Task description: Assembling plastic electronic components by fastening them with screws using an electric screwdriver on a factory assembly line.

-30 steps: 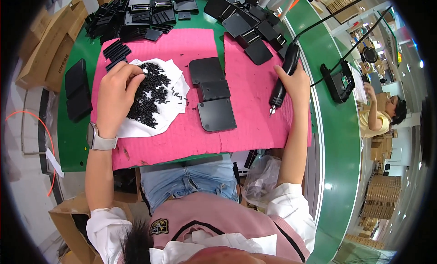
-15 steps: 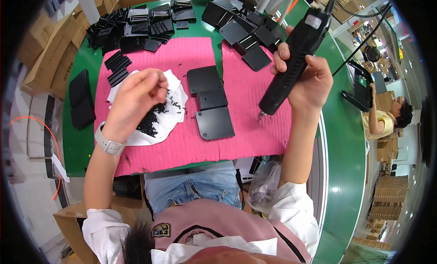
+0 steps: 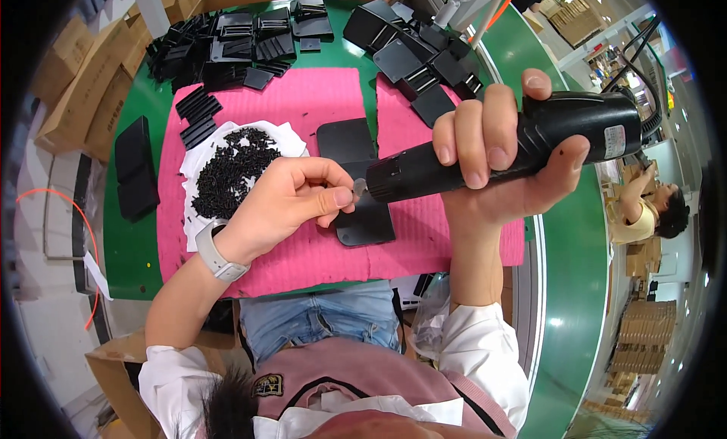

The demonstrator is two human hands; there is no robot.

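My right hand (image 3: 492, 200) is wrapped round a black electric screwdriver (image 3: 556, 129), which lies nearly level with its tip toward the left. At that tip my left hand (image 3: 303, 193) closes in a pinch; what the fingertips hold, if anything, is too small to make out. Below both hands, black plastic parts (image 3: 344, 138) lie in a row on a pink foam sheet (image 3: 303, 265), partly covered by the left fingers and the screwdriver. Many small black screws (image 3: 231, 170) are heaped on a white cloth (image 3: 291, 136) left of my left hand.
Stacked black plastic parts (image 3: 254, 42) stand at the far left, and more black pieces (image 3: 397, 60) at the far middle. A black part (image 3: 136, 166) lies on the green table (image 3: 125, 257) at left. Cardboard boxes (image 3: 76, 98) stand beyond it. Another person (image 3: 640, 204) is off to the right.
My left hand has moved from above the screws to the right, up to the screwdriver's tip. The right hand has swung the screwdriver from steep to nearly level.
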